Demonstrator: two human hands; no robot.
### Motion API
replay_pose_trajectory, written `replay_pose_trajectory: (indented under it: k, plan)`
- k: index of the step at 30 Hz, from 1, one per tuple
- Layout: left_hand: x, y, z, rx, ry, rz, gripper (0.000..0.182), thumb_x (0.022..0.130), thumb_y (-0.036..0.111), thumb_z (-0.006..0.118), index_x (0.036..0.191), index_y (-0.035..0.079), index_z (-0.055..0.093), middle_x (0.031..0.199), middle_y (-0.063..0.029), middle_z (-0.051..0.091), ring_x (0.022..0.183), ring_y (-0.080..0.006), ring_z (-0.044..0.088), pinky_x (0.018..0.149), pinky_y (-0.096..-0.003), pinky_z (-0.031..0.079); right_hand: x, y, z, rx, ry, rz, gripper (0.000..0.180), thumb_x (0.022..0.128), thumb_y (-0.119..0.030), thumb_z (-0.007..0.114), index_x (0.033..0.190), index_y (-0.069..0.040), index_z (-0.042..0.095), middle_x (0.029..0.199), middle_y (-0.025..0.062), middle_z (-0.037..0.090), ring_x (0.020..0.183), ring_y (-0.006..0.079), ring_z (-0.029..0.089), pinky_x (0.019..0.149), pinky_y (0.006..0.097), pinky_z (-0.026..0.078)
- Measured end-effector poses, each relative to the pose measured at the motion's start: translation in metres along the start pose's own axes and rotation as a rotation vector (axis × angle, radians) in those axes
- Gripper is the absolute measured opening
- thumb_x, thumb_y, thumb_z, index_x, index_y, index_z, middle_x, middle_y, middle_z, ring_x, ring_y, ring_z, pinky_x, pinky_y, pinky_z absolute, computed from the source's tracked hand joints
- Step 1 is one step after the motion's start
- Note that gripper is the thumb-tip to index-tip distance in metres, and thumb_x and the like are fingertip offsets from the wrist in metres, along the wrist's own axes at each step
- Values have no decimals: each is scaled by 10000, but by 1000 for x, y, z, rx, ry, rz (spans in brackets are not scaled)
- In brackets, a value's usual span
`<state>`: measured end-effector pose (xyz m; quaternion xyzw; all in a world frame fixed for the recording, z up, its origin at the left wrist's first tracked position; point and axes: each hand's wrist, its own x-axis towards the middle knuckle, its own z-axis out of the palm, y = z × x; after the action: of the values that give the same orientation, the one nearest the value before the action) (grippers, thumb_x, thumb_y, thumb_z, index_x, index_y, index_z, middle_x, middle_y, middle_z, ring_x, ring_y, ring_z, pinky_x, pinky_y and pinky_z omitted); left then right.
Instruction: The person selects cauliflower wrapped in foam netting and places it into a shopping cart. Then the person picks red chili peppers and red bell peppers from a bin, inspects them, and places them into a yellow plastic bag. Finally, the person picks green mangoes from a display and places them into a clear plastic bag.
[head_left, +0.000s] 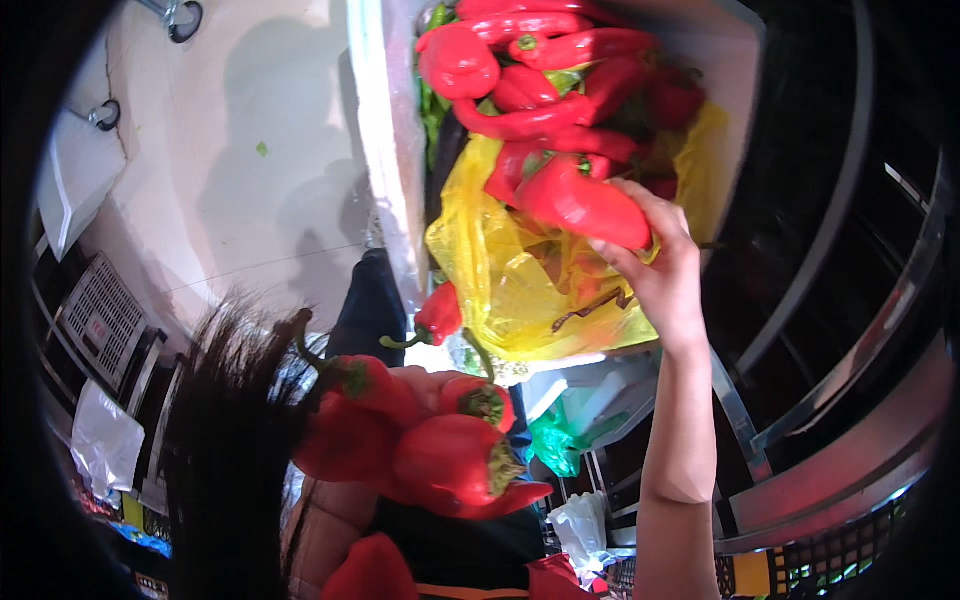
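My right hand (660, 262) grips a large red pepper (589, 199) by its lower end, over a crate of peppers. Beneath it, a yellow plastic bag (487, 300) lies bunched and partly open, with peppers showing through. Against my body, my left hand (424, 384) and forearm cradle several red bell peppers (450, 457) with green stems. Most of that hand is hidden behind them. One small red pepper (440, 311) with a long stem appears between this bunch and the bag. Long red peppers (525, 120) are heaped in the far part of the crate.
The pale crate wall (386, 150) runs along the left, with green peppers (431, 112) inside it. Dark metal shelving (817, 247) stands close on the right. A green plastic bag (555, 442) hangs below the crate. Dark hair (225, 435) blocks part of the lower left.
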<state>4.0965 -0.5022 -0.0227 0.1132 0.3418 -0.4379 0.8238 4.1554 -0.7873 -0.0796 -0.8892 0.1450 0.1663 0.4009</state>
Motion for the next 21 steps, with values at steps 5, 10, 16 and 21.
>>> replay_pose_trajectory:
  k: [5,10,16,21]
  plan:
    - [4,-5,3,23,-23,12,322,917,395,431,1003,97,518,1183,-245,517,1053,-489,513,875,-610,421,-13,-3,-34,1212,-87,463,675,754,-320,742,1260,-18,414,1101,118,590,982,225,609,870,362,500]
    - [4,-10,6,60,-30,46,305,924,382,427,1003,101,515,1181,-242,519,1048,-488,517,870,-609,426,-28,4,-20,1699,-262,344,822,738,-291,742,1361,-3,291,1201,173,504,986,320,591,808,389,523]
    - [-2,-12,-3,95,-21,89,284,932,366,422,1003,106,511,1178,-239,521,1043,-487,521,865,-608,433,-27,-13,-2,1568,-276,217,752,714,-326,723,1309,-47,357,1015,136,507,937,312,550,826,464,477]
    - [-6,-12,-2,166,66,146,267,938,353,419,1003,110,508,1176,-237,523,1038,-486,525,860,-607,439,-30,-28,4,1768,-236,331,709,734,-442,686,1272,-69,415,1127,152,512,1018,306,543,909,512,435]
